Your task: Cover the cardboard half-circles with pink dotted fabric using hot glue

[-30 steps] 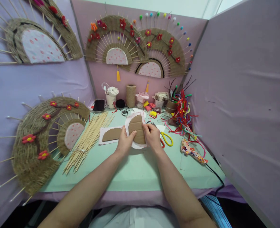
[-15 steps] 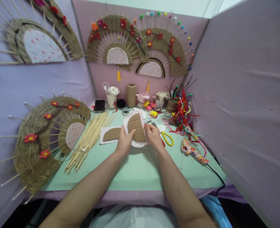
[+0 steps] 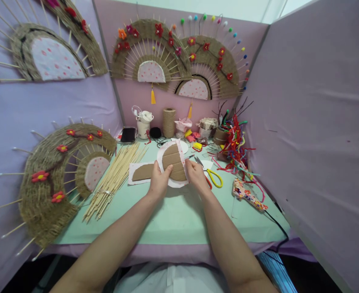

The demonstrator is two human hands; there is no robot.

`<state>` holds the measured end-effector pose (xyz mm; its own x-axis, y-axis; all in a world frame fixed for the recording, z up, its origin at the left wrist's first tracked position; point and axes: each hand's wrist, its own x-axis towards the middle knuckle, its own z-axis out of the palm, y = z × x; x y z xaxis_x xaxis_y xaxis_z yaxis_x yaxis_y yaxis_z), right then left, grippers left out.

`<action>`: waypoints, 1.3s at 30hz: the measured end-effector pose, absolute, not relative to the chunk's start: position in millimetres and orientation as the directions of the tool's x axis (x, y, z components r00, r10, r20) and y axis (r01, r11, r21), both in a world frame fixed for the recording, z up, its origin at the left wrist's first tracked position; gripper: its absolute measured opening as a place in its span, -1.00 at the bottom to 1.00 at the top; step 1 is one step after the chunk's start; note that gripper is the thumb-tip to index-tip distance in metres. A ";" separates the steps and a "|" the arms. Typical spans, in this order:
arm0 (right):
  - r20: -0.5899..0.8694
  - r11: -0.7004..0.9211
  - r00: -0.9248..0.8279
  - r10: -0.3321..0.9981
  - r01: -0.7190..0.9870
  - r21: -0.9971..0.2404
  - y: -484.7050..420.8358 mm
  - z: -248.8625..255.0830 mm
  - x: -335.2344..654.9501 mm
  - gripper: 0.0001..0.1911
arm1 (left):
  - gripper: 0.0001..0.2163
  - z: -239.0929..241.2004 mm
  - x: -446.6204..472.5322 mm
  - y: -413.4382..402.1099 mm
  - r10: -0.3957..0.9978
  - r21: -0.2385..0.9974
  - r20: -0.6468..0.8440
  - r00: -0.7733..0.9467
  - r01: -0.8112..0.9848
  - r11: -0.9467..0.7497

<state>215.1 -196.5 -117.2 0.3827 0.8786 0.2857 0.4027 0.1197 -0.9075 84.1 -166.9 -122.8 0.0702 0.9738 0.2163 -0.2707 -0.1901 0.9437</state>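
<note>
A half-round piece of cardboard [image 3: 173, 162] backed with white cloth is held up over the table between my two hands. My left hand [image 3: 160, 178] is closed on its lower left side, the thumb lying on the cardboard face. At its straight right edge my right hand [image 3: 195, 173] pinches the cloth border, where reddish dots show. A second cardboard half-round [image 3: 142, 172] on white cloth lies flat behind my left hand. Scissors [image 3: 214, 178] with yellow and red handles lie just right of my right hand, partly hidden by it.
Thin wooden sticks [image 3: 115, 179] lie in a bundle on the left, beside a twine fan [image 3: 45, 183]. A patterned glue gun [image 3: 248, 195] with a black cord rests at the right. Along the back stand a twine spool [image 3: 168, 123], a white jar [image 3: 143, 125] and colourful pipe cleaners [image 3: 236, 142].
The held cardboard piece has tilted slightly, its top shifting a little left and up. Both hands keep their hold in nearly the same place.
</note>
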 end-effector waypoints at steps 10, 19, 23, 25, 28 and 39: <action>0.347 0.164 0.330 0.878 0.473 -0.866 -198.2 -117.2 210.1 -0.51 | -0.67 -119.8 82.4 -163.9 0.974 0.936 0.223 0.039 -0.287 -0.203; 0.272 0.175 0.250 0.929 0.350 -0.920 -195.5 -121.1 215.2 -0.55 | -0.65 -118.3 79.6 -154.6 0.980 0.910 0.199 -0.015 -0.368 -0.190; 0.313 0.189 0.270 0.911 0.401 -0.896 -196.6 -120.9 212.0 -0.57 | -0.64 -120.6 79.1 -152.5 0.982 0.912 0.190 -0.009 -0.368 -0.180; 0.294 0.175 0.283 0.913 0.378 -0.909 -197.8 -118.5 211.9 -0.53 | -0.64 -119.9 78.4 -151.6 0.980 0.906 0.198 -0.013 -0.379 -0.188; 0.234 0.143 0.268 0.935 0.318 -0.937 -199.8 -114.6 212.4 -0.51 | -0.64 -116.2 77.2 -150.8 0.978 0.891 0.205 -0.028 -0.408 -0.199; 0.178 0.148 0.162 0.971 0.182 -0.972 -202.0 -110.9 211.1 -0.58 | -0.59 -108.8 72.7 -147.5 0.980 0.887 0.200 -0.010 -0.423 -0.186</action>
